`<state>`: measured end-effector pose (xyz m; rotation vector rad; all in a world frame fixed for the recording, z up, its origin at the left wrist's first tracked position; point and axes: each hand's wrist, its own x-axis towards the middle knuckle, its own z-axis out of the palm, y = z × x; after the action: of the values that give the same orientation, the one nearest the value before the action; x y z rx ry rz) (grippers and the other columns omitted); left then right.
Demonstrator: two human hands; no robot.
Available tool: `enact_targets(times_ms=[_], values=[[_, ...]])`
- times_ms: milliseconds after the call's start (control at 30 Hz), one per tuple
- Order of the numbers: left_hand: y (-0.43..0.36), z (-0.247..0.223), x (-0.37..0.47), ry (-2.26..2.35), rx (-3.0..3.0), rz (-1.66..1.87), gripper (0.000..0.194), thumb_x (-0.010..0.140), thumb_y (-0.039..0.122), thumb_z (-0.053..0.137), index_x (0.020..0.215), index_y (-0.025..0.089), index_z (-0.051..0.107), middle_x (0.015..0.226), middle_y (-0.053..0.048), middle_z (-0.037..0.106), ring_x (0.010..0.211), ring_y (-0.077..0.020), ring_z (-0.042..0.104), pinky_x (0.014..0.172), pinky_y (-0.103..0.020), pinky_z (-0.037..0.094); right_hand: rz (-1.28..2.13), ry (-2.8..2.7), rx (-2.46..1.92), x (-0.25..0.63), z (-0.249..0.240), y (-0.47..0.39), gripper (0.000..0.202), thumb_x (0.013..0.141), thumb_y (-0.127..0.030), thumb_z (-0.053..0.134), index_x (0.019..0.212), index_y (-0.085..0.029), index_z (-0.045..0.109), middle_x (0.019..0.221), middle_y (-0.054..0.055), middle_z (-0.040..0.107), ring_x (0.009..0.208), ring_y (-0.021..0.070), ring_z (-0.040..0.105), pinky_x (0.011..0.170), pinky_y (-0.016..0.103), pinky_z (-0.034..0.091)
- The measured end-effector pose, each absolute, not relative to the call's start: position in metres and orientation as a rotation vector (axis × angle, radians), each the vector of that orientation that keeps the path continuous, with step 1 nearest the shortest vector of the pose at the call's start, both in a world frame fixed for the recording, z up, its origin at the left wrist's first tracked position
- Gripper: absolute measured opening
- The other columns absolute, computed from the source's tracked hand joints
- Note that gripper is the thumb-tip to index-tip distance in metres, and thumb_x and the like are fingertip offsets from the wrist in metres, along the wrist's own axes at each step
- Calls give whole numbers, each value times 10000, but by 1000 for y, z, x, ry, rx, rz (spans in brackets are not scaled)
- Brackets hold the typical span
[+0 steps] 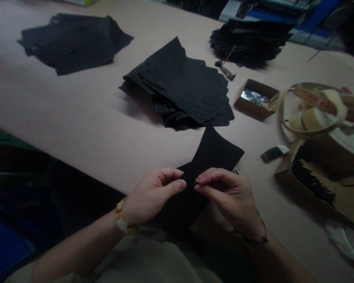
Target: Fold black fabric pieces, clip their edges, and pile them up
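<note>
Near front edge of worktop [100, 129], L hand [153, 192] pinched black sheet [216, 151], R hand [233, 196] pinched tiny dark pc. [195, 182]; steady L grip was imp.

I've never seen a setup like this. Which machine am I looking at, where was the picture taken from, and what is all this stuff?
There is no machine at work here, just a person's two bare hands. The single picture comes from a camera worn on the head, looking forward and down.

The left hand has its thumb on a flat black sheet of material; how firmly it grips is unclear. The right hand pinches a tiny dark piece over that sheet, too small to identify.

On the pale table lie three piles of black sheets. To the right are a small open cardboard box of shiny bits, loops of pale tape-like strip and a larger open cardboard box of dark pieces.
</note>
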<state>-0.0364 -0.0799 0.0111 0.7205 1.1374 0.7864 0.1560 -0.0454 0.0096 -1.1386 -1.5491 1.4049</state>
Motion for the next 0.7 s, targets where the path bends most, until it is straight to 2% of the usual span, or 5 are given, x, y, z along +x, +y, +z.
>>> enact_targets(times_ms=[567,700], values=[[-82,10,-30,1153,900,886,180,876,317,646,974,179,706,848,3,702,722,-99,607,646,-189,495,1565,-1498,-1239,155,18,-40,83,657,-224,822,718,-229,766,718,5,724,667,130,672,608,195,538],[-82,10,-30,1259,1152,923,133,876,239,618,938,167,711,851,-9,705,760,-115,624,669,-207,487,1611,-1507,-1250,157,19,-38,85,651,-233,824,700,-213,756,710,9,724,661,134,668,613,209,535]])
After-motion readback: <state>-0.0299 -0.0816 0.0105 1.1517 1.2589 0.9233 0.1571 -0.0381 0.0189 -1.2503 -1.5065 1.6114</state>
